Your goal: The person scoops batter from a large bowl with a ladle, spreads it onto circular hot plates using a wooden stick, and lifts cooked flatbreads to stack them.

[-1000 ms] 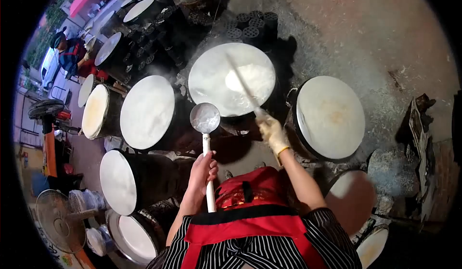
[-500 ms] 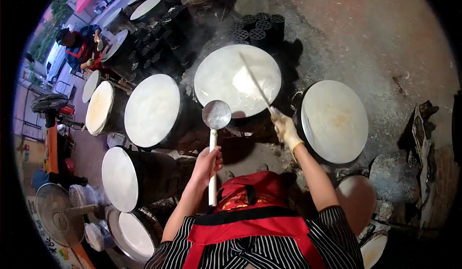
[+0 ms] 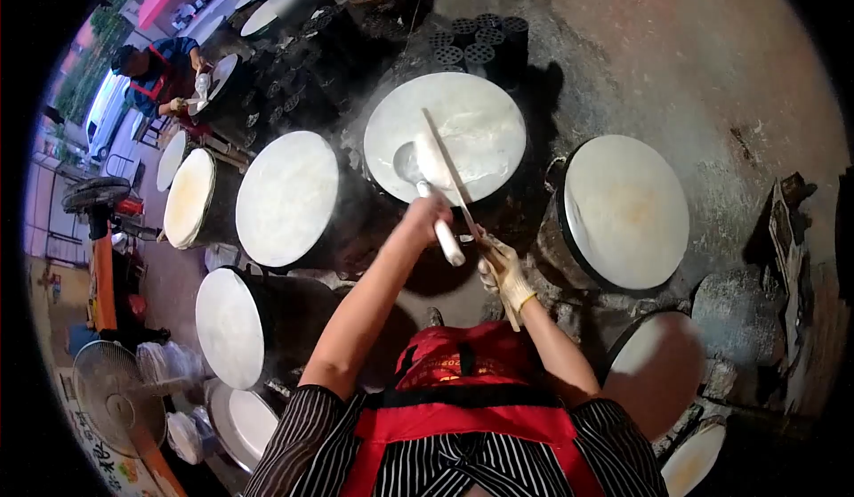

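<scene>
My left hand (image 3: pixel 425 216) is closed around the white handle of a metal ladle (image 3: pixel 407 162). The ladle's bowl is over the near left part of a round griddle (image 3: pixel 391 110), whose top is coated with white batter. In my right hand (image 3: pixel 503 274), which wears a pale knit glove, is a long thin wooden stick (image 3: pixel 451 169). It slants up and left across the griddle. A thick white mass of batter (image 3: pixel 431 161) lies between the ladle bowl and the stick; whether it touches the bowl I cannot tell.
More round griddles stand around me, one at right (image 3: pixel 627 212), others at left (image 3: pixel 286 199) and lower left (image 3: pixel 229 330). Honeycomb coal briquettes (image 3: pixel 480 52) are stacked behind the middle griddle. A co-worker (image 3: pixel 165 79) bends over another griddle. A fan (image 3: pixel 116 399) and a basin (image 3: pixel 245 430) are lower left.
My left hand has moved up and right, bringing the ladle over the griddle. My right hand has come left and down, and the stick is now beside the ladle and batter.
</scene>
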Demonstrator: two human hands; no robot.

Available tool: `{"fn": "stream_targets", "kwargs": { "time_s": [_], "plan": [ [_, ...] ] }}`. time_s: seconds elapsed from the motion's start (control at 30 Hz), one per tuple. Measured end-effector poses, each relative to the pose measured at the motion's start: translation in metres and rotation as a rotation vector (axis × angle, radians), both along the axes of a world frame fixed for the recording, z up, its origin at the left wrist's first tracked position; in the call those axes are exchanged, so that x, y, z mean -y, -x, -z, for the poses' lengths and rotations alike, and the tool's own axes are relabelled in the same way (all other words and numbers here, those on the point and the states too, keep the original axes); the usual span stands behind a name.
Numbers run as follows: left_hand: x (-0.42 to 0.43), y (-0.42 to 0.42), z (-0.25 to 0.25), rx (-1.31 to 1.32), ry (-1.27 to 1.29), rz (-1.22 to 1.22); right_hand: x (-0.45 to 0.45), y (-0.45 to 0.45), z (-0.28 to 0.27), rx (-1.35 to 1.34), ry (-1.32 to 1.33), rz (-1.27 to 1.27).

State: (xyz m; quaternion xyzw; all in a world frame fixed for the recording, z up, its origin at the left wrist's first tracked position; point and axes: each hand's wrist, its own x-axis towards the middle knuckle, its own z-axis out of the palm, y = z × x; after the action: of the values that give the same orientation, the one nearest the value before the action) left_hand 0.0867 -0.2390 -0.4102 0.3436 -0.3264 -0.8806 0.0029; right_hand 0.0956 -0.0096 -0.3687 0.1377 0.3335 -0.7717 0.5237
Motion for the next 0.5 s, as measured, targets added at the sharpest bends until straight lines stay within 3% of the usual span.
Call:
{"fn": "stream_targets", "kwargs": {
  "time_s": [0.07, 0.13, 0.2, 0.23, 0.3, 0.37, 0.4, 0.43, 0.5],
  "plan": [
    [-0.002, -0.039, -0.17, 0.144, 0.248, 0.211, 0.008, 0.004, -0.034, -0.364, -0.342, -0.122],
    [0.016, -0.074, -0.179, 0.009, -0.034, 0.185, 0.004, 0.013, -0.045, -0.468, -0.334, 0.107],
    [0.029, -0.105, -0.188, -0.061, -0.431, 0.174, 0.007, 0.047, -0.043, -0.082, -0.337, 0.245],
    [0.03, -0.114, -0.189, -0.006, -0.396, 0.146, 0.012, 0.039, -0.047, -0.525, -0.642, 0.213],
    [0.044, -0.13, -0.186, 0.099, -0.328, 0.223, 0.021, 0.015, 0.031, -1.124, -0.617, 0.205],
    [0.054, -0.144, -0.184, 0.164, -0.327, 0.267, 0.029, -0.037, -0.006, -1.386, -0.923, -0.097],
    [0.058, -0.155, -0.176, 0.209, -0.364, 0.253, 0.03, -0.052, 0.002, -1.442, -0.764, -0.118],
    [0.056, -0.169, -0.172, 0.22, -0.306, 0.25, 0.027, -0.059, 0.007, -1.316, -0.743, -0.146],
    [0.056, -0.196, -0.164, 0.228, -0.239, 0.254, 0.022, -0.065, 0.018, -1.121, -0.449, 0.17]
  ]
}}
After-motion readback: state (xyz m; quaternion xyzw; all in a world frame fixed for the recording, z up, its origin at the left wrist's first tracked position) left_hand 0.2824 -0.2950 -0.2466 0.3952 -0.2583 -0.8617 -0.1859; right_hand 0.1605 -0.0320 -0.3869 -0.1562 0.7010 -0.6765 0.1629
